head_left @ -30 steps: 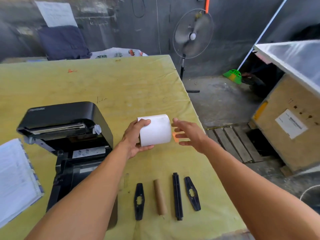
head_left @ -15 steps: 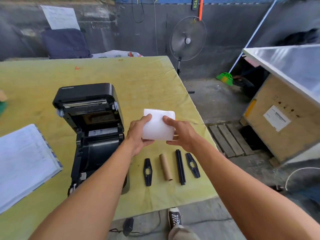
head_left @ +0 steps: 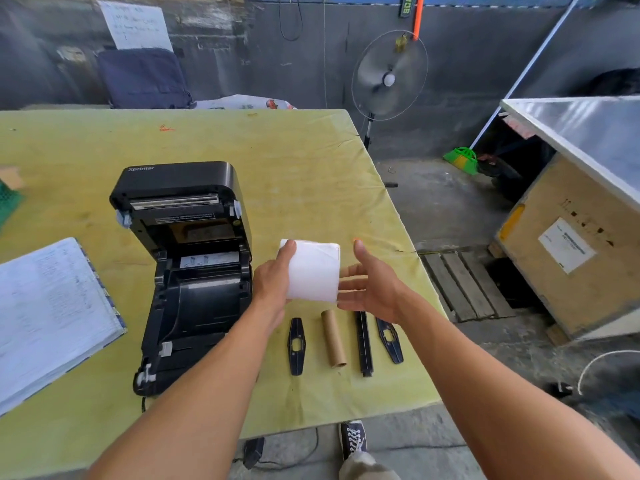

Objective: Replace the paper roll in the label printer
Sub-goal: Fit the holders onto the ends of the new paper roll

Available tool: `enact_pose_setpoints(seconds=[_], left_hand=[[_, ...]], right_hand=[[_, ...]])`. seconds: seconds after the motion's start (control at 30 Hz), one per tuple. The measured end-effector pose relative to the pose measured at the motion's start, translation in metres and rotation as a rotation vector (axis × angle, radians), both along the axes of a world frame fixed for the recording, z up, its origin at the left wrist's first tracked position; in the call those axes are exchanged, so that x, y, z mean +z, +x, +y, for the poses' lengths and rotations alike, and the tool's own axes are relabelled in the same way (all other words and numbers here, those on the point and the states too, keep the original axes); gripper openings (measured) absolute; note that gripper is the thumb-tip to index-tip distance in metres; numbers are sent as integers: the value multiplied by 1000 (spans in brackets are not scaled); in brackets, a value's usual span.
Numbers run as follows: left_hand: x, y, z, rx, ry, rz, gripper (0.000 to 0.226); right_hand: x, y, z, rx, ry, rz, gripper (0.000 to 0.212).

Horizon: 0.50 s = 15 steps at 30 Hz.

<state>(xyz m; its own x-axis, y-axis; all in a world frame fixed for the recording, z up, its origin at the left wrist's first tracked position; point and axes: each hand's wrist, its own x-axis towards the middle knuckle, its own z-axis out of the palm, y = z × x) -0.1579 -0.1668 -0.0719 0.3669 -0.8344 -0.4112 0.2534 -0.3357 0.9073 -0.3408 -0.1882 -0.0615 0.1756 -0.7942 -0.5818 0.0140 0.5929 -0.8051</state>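
Now the white paper roll [head_left: 313, 271] is held above the yellow table [head_left: 277, 161], just right of the open label printer [head_left: 187, 265]; the left hand [head_left: 273, 278] grips its left end, thumb over the top, fingers curled under. The right hand [head_left: 372, 289] is at the roll's right end, fingers straight and spread, contact unclear. Below on the table lie a brown cardboard core [head_left: 333, 337], a black spindle bar [head_left: 363, 344] and two black side guides [head_left: 296, 344], with a paper stack [head_left: 48, 313] left of the printer.

On the table [head_left: 294, 161] the printer [head_left: 187, 271] stands right of a ledger [head_left: 48, 313], and right of the printer lie in a row a bracket [head_left: 296, 345], a cardboard tube [head_left: 333, 337], a bar [head_left: 363, 344] and a second bracket [head_left: 389, 336], with the paper roll [head_left: 313, 271] above them
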Motion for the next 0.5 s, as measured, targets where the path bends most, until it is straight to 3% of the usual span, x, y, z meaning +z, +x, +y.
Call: enact_pose_setpoints(seconds=[0.07, 0.13, 0.2, 0.3, 0.43, 0.5], left_hand=[[-6, 2, -10, 103, 12, 58, 34], [-12, 2, -17, 180, 27, 117, 29], [-15, 1, -24, 220, 44, 160, 29], [-13, 0, -40, 249, 51, 171, 34], [-9, 1, -61, 303, 63, 146, 42], [-5, 1, -68, 328, 68, 167, 45]], right_hand=[[-16, -6, -9, -111, -51, 227, 50], [-35, -15, -12, 135, -190, 760, 27], [-52, -18, -9, 432, -214, 1053, 26], [-69, -14, -14, 502, -224, 1095, 38], [-69, -3, -37, 526, -252, 1088, 28], [-60, -5, -54, 412, -249, 1004, 22]])
